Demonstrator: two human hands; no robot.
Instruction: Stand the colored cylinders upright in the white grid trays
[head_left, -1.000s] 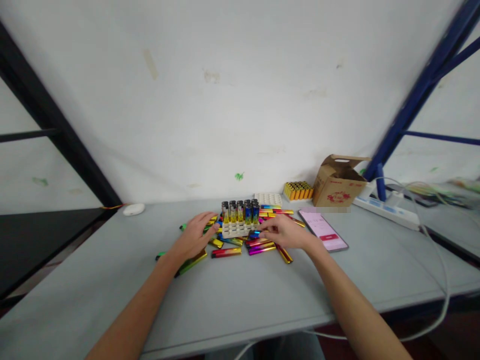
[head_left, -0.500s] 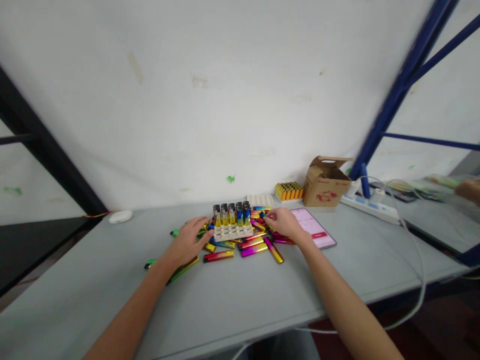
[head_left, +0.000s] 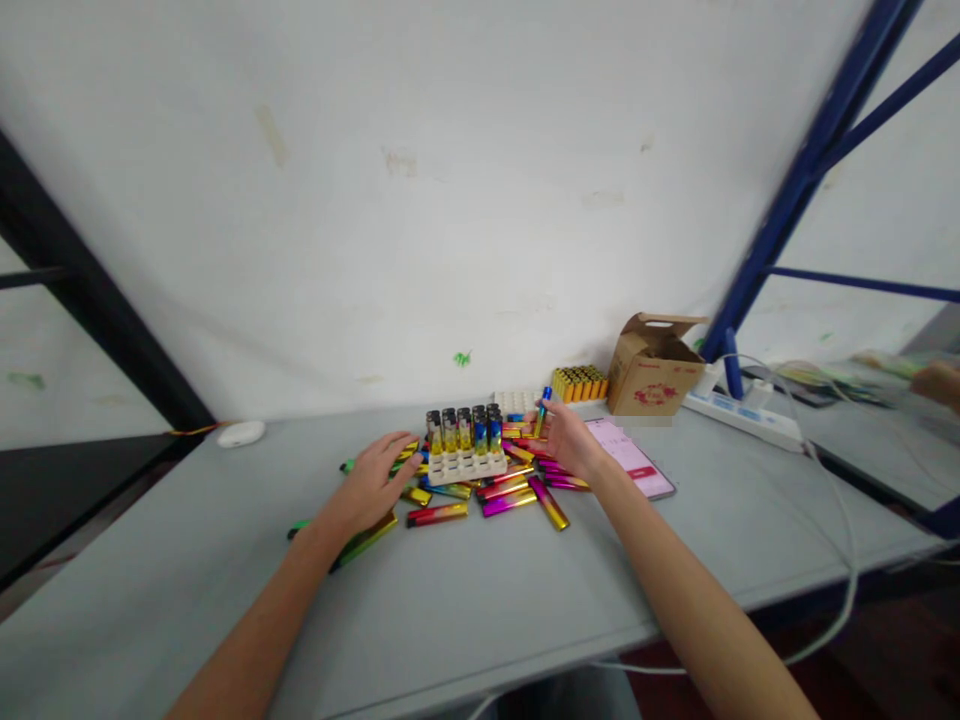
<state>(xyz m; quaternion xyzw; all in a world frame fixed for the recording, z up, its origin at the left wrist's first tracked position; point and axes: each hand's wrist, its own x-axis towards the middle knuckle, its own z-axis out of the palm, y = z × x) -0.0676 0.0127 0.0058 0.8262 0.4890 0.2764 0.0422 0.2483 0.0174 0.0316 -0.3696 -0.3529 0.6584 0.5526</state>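
- Head view: a white perforated tray [head_left: 469,472] sits on the grey table [head_left: 457,605], its far rows filled with upright lighters [head_left: 450,434], black tops upward; those at its right end are blue, the others yellowish.
- Right hand [head_left: 571,440], just right of the tray, pinches a blue-and-gold lighter [head_left: 543,410] in its fingers, blue end up, the lighter leaning slightly from upright.
- Left hand [head_left: 373,482], just left of the tray, has its fingers loosely spread and its thumb apart from them; whether it touches the tray cannot be told.
- Nearer the person than the tray lie a red-and-gold lighter [head_left: 437,515] and, towards the right, a slanting magenta-and-gold lighter [head_left: 550,503].
- Left of the tray, by the left wrist, lies a green-and-gold lighter [head_left: 365,541].
- Beyond the tray, to its right, are a second white tray [head_left: 513,402], a block of yellow cylinders [head_left: 580,384] and an open cardboard box [head_left: 649,378].
- Well right of the tray, a smartphone [head_left: 637,462] lies screen up, partly hidden by the right hand.
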